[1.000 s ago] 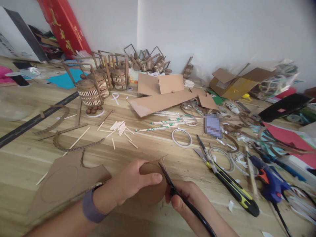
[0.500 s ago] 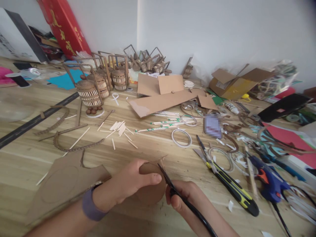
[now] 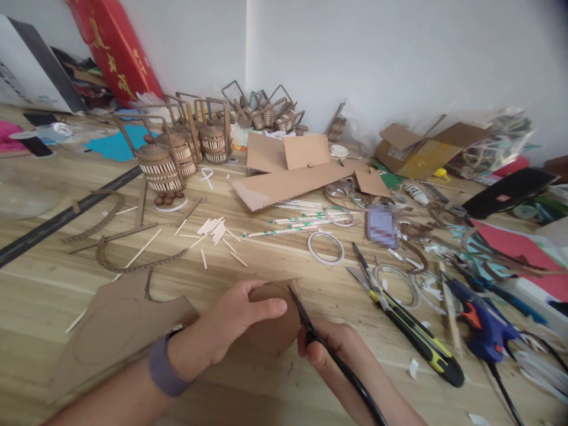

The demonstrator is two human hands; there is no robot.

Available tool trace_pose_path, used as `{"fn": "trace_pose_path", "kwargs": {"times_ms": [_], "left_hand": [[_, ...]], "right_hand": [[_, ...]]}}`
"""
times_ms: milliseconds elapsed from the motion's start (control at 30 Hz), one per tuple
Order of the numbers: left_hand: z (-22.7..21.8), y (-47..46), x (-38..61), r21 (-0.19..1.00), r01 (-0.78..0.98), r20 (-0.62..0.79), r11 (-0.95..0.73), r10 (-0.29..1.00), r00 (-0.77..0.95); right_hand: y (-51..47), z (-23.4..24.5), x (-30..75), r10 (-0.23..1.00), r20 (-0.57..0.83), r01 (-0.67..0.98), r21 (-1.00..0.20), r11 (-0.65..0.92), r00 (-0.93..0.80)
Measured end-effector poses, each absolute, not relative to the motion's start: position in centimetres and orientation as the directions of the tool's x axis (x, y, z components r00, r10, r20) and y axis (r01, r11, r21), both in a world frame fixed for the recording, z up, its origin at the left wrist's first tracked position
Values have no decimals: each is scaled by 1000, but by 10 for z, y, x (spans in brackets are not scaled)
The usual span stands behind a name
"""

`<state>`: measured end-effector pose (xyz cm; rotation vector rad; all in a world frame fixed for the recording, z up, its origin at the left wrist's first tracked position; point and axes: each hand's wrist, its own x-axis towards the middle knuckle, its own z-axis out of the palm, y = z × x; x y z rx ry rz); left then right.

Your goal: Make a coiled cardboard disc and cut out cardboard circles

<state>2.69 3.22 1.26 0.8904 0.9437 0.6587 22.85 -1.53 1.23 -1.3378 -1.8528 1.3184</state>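
Note:
My left hand (image 3: 242,316) grips a roundish piece of brown cardboard (image 3: 274,325), its thumb lying on the face and its fingers hidden behind. Black-handled scissors (image 3: 317,337) are in my right hand (image 3: 337,358), their blades at the upper right edge of that piece, where a small offcut sticks up. Left of my wrist lies a larger cardboard sheet (image 3: 110,331) with a circle drawn on it and a cut-out notch at the top.
Short wooden sticks (image 3: 215,231) and a tape roll (image 3: 326,247) lie ahead. To the right are a utility knife (image 3: 417,331) and a blue glue gun (image 3: 481,322). Small lidded baskets (image 3: 157,168) stand at the back left; cardboard pieces (image 3: 288,180) lie mid-table.
The cardboard piece has turned slightly in my left hand, and its thumb has shifted a little up and left. The scissor blades now sit slightly higher along its edge.

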Motion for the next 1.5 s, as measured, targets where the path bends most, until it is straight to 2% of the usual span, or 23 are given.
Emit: {"fn": "trace_pose_path", "kwargs": {"times_ms": [100,200,400,967,1267,1500], "left_hand": [[12,30,29,838,-222,-337,498,793,507],[8,26,32,840,-265,-296,474,808,509],[1,21,34,859,-226,-353,459,852,386],[9,22,33,891,-165,-354,423,875,331],[10,25,29,884,-99,-399,457,848,350],[10,27,29,898,-109,-355,426,849,391]], "right_hand": [[-16,9,228,939,-107,448,-892,55,-328],[-17,6,226,940,-99,448,-892,63,-328],[-18,6,221,934,-116,439,-897,47,-337],[-17,6,223,929,-102,439,-896,70,-355],[-15,4,227,903,-169,438,-899,24,-396],[-15,7,227,900,-168,419,-908,18,-401]]}}
